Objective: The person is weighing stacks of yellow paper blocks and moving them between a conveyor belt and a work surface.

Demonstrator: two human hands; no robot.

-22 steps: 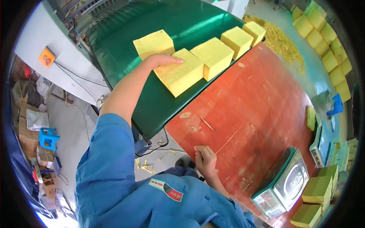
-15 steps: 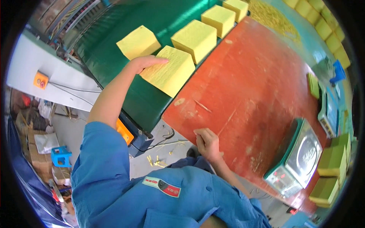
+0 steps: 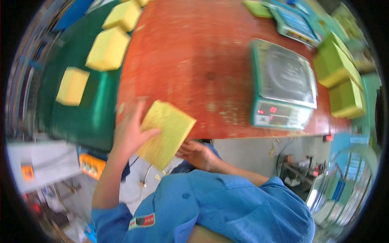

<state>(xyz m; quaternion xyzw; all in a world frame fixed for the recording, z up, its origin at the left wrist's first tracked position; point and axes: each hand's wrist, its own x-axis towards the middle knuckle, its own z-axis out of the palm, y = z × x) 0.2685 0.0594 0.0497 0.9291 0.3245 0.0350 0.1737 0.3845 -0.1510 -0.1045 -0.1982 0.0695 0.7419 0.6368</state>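
A yellow block (image 3: 166, 131) with a rough, crinkled face is tilted over the near edge of the red table (image 3: 182, 52). My left hand (image 3: 131, 127) grips its left side, thumb across the face and fingers along the far edge; motion blurs them. At the lower right side of the block is my right hand (image 3: 198, 154), its fingertips against the edge and partly hidden behind it. On the green belt (image 3: 99, 97) to the left sits another yellow block (image 3: 73, 86), with a larger one (image 3: 108, 49) farther back.
A scale (image 3: 283, 81) with a steel pan and lit red display stands on the table at right. Behind it is a second, blue-topped scale (image 3: 291, 22). Yellow-green blocks (image 3: 344, 77) are stacked at the far right. An orange socket box (image 3: 91, 166) hangs below the belt's near end.
The view has swung to the right. My left hand has brought the yellow block off the belt to the table's near edge, and my right hand has come to its side.
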